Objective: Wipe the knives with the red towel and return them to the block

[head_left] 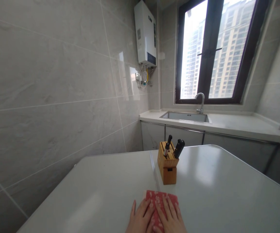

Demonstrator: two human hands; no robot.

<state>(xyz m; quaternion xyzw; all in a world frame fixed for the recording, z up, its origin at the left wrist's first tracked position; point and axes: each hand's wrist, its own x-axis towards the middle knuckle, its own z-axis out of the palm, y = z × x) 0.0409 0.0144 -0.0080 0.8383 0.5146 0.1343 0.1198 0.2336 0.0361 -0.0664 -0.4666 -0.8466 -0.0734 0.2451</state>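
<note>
A red cloth with a pale pattern [152, 194] lies flat and folded on the white table, near its front edge. My left hand [142, 215] rests palm down on the cloth's left part, thumb side hidden in places and fingers stretched out. Over the right part lies my right hand [169, 213], also flat with its fingers spread. Just beyond the cloth stands a wooden knife block [169, 174]. Two black-handled tools are in its slots: a large knife [179, 149] on the right and a slimmer one [167, 145] on the left.
The white table [110, 184] has a seam running away from me beside the block. Behind it is a counter [234, 121] with a sink [186, 117] and a faucet [201, 102]. A water heater [146, 34] hangs on the tiled wall, left of the window [209, 51].
</note>
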